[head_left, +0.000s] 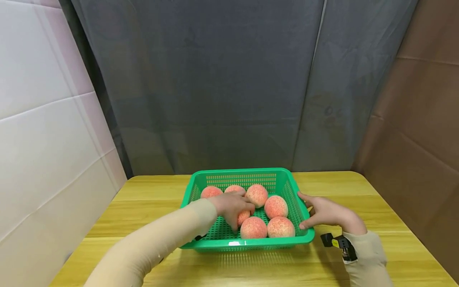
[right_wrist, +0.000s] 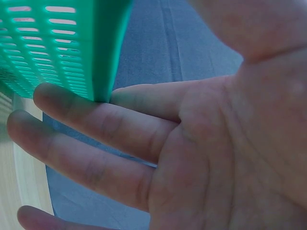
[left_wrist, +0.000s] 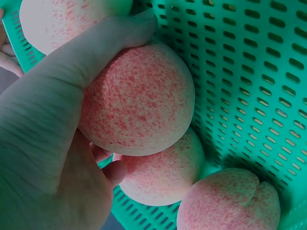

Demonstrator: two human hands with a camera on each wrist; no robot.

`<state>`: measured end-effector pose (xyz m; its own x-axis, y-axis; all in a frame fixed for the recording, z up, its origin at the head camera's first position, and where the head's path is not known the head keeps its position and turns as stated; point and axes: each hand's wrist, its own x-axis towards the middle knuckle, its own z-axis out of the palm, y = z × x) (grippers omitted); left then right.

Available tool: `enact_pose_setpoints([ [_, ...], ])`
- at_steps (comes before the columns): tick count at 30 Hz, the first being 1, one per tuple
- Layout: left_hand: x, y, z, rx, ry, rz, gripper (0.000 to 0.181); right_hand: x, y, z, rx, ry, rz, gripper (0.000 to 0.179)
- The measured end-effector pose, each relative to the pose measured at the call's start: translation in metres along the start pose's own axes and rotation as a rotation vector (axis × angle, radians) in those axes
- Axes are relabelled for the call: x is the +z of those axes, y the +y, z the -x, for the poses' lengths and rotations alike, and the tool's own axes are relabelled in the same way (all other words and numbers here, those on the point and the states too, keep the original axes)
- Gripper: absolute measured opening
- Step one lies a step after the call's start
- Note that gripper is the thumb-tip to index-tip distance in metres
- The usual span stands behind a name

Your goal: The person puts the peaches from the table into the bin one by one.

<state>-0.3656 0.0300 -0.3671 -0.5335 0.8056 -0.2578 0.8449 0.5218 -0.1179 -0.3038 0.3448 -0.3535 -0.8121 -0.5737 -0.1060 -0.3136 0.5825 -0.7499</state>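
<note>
A green plastic basket (head_left: pixel 247 242) with slotted walls holds several pink-speckled peaches. My left hand (head_left: pixel 234 208) reaches into its middle and grips one peach (left_wrist: pixel 139 98), thumb over one side and fingers round the other. Beside that peach lie another peach (left_wrist: pixel 160 170) and a creased one (left_wrist: pixel 230 201) by the basket wall. In the head view, two peaches (head_left: pixel 253 227) sit along the front right. My right hand (head_left: pixel 328 212) is at the basket's right side, thumb and forefinger spread along the rim. In the right wrist view its fingers (right_wrist: pixel 96 167) are extended, with fingertips against the slotted wall.
The basket stands on a wooden table (head_left: pixel 143 207) with rounded far corners. A grey curtain (head_left: pixel 215 87) hangs behind it. White sheeting (head_left: pixel 53 119) rises on the left and brown sheeting (head_left: pixel 416 131) on the right. A black wrist device (head_left: pixel 342 245) is strapped to the right sleeve.
</note>
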Motion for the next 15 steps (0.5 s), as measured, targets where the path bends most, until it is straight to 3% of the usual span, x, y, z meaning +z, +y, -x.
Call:
enact_pose_setpoints([
  [15, -0.0024, 0.0001, -0.0031, -0.033, -0.032, 0.037, 0.055, -0.0021, -0.0026, 0.0008, -0.005, 0.009, 0.019, 0.105],
])
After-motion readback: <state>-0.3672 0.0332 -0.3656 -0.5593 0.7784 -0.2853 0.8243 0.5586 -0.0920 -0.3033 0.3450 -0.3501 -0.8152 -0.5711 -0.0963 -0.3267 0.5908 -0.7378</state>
